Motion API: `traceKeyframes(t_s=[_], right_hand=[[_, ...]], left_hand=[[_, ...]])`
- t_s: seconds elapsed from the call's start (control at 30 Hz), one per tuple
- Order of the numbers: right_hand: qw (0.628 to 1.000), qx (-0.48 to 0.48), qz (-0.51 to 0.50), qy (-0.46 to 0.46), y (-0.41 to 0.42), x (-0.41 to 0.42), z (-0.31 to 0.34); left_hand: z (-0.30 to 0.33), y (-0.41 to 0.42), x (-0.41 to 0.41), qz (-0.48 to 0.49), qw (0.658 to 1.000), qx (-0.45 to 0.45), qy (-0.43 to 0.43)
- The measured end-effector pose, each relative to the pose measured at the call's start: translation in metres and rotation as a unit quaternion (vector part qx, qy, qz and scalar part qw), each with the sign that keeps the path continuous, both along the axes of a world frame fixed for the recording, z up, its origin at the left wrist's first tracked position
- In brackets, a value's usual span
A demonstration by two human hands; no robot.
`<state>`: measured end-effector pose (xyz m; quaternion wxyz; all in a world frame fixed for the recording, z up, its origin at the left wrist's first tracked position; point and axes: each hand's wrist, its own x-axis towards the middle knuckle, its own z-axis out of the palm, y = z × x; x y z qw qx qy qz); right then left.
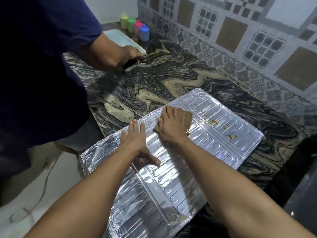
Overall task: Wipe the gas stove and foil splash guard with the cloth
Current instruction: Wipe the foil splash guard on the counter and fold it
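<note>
At frame centre, the flat, released right hand (171,125) presses a brown cloth (186,118) onto the foil splash guard (223,134), the left hand (135,140) spread flat beside it.

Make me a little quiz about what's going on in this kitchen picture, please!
1. True or false: the right hand presses a brown cloth flat on the foil splash guard.
2. What does the left hand touch? A) a blue cup B) the foil C) the wall
3. Which colour are the food spots on the foil, beyond the cloth?

Key: 1 true; 2 B; 3 yellow-orange, with a bit of green.
</note>
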<state>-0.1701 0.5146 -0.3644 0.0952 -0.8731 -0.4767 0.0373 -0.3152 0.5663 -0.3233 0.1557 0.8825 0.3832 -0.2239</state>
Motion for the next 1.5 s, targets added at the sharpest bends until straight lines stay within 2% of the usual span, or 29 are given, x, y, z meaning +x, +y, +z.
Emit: traceKeyframes(t_s=[0.1, 0.2, 0.27, 0.33, 0.4, 0.67, 0.77, 0.9, 1.0, 1.07, 1.13, 1.2, 1.23, 1.37, 1.4, 1.5], right_hand=[[0.999, 0.008, -0.036, -0.003, 0.007, 0.027, 0.001], [0.993, 0.031, -0.091, 0.061, 0.012, 0.03, 0.01], [0.993, 0.039, -0.065, 0.094, 0.019, 0.011, 0.016], [0.997, 0.013, -0.019, 0.08, 0.025, -0.006, 0.014], [0.998, -0.01, -0.015, 0.061, 0.03, -0.008, 0.006], [0.993, 0.003, -0.117, 0.032, 0.021, 0.053, 0.007], [0.987, -0.018, -0.158, 0.004, 0.0, 0.078, 0.017], [0.972, -0.04, -0.229, -0.014, -0.027, 0.122, -0.003], [0.962, 0.04, -0.271, -0.01, -0.019, 0.099, 0.005], [0.966, 0.082, -0.241, -0.044, 0.0, 0.061, 0.022], [0.985, 0.057, -0.159, -0.022, 0.018, 0.028, 0.021], [0.997, -0.006, -0.061, 0.044, 0.03, 0.01, 0.01], [0.997, -0.032, -0.051, 0.041, 0.029, 0.008, 0.011], [0.994, 0.01, -0.104, -0.013, 0.022, 0.048, 0.006], [0.991, 0.021, -0.134, 0.004, 0.021, 0.062, 0.004], [0.962, 0.115, -0.21, 0.133, 0.02, 0.072, 0.02]], left_hand=[[-0.002, 0.0, -0.001, -0.008, 1.0, 0.002, 0.01], [0.0, 0.0, -0.001, -0.01, 1.0, 0.005, 0.01], [0.001, 0.001, 0.001, -0.006, 1.0, 0.007, 0.013], [0.0, 0.001, 0.001, -0.002, 1.0, 0.004, 0.014], [-0.001, 0.0, 0.001, -0.001, 1.0, 0.0, 0.016], [-0.003, 0.003, 0.001, 0.004, 1.0, -0.014, 0.01], [-0.003, 0.003, 0.001, 0.011, 1.0, -0.021, 0.004], [-0.003, 0.002, 0.002, 0.02, 0.999, -0.033, -0.006], [-0.002, 0.001, 0.0, 0.022, 0.999, -0.037, -0.008], [-0.003, 0.002, 0.0, 0.022, 0.999, -0.033, -0.008], [-0.004, 0.003, 0.001, 0.017, 0.999, -0.026, -0.008], [-0.004, 0.003, 0.001, 0.017, 1.0, -0.022, -0.009], [-0.004, 0.003, 0.001, 0.016, 1.0, -0.019, -0.009], [-0.004, 0.002, 0.002, 0.011, 1.0, -0.024, -0.012], [-0.004, 0.001, 0.002, 0.013, 0.999, -0.026, -0.015], [-0.001, 0.001, 0.002, 0.023, 0.999, -0.036, -0.018]])
